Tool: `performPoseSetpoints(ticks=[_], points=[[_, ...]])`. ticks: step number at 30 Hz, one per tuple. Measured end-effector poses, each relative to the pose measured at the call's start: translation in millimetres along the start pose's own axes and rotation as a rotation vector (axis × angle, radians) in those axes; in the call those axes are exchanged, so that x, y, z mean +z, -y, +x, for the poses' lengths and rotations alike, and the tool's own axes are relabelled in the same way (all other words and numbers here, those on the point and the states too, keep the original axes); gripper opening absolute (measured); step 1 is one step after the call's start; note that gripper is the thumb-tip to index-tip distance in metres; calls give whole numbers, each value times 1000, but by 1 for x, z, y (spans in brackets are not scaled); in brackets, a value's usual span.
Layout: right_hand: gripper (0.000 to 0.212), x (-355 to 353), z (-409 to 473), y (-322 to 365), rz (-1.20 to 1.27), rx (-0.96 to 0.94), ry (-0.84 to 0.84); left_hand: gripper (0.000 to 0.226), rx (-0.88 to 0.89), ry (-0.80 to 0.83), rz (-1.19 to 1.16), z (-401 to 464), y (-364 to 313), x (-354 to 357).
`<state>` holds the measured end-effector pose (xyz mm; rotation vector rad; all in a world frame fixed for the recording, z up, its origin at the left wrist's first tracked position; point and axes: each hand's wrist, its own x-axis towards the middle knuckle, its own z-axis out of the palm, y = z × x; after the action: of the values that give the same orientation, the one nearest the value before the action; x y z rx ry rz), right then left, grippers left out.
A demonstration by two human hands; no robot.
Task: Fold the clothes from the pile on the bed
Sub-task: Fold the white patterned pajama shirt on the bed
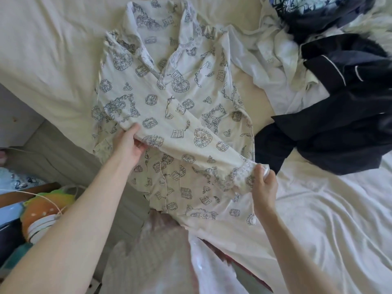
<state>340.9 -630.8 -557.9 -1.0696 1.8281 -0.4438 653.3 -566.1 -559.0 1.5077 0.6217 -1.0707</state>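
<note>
Pajama top, one white button-front shirt printed with grey drawings, lies spread collar-away on the bed sheet, and we count one such garment under our hands. Beyond our right hand sits one pile of clothes, in which we can make out a dark navy piece with white piping, pale garments and a blue-patterned one; we cannot count them exactly. We have one sleeve drawn slantwise across the shirt's front between our two hands. Our left hand grips the sleeve's upper fold, thumb on top and fingers curled beneath the cloth. Our right hand pinches the lacy cuff, fingers closed tight round it. The shirt's hem hangs toward us over the bed's edge, near our wrists. Right of our right hand the sheet lies rumpled but bare. Left of our left hand the bed ends, with a colourful jumble of objects below it.
</note>
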Motion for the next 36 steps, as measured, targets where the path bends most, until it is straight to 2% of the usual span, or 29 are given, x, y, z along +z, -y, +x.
performPoseSetpoints(ticks=[3, 10, 15, 20, 23, 27, 30, 33, 36], points=[[24, -1, -3, -6, -28, -1, -32, 11, 41, 93, 61, 1, 6, -23], [24, 1, 7, -14, -108, 293, 100, 12, -166, 204, 195, 14, 23, -28], [10, 3, 7, 1, 205, 639, 263, 22, -210, 273, 316, -1, 40, -9], [23, 5, 0, -3, 350, 607, 187, 32, -274, 451, 502, -35, 89, 6], [14, 0, 0, -3, 440, 647, 184, 16, -321, 547, 491, -53, 128, 9], [5, -8, 7, 1, 327, 610, 213, 11, -284, 402, 393, -63, 161, 13], [10, -12, 13, 7, 389, 578, 187, 19, -207, 294, 350, -65, 166, 11], [14, -11, 16, 12, 439, 595, 198, 30, -199, 284, 338, -67, 168, 6], [15, -7, 16, 8, 217, 670, 66, 23, -248, 241, 345, -68, 174, 0]])
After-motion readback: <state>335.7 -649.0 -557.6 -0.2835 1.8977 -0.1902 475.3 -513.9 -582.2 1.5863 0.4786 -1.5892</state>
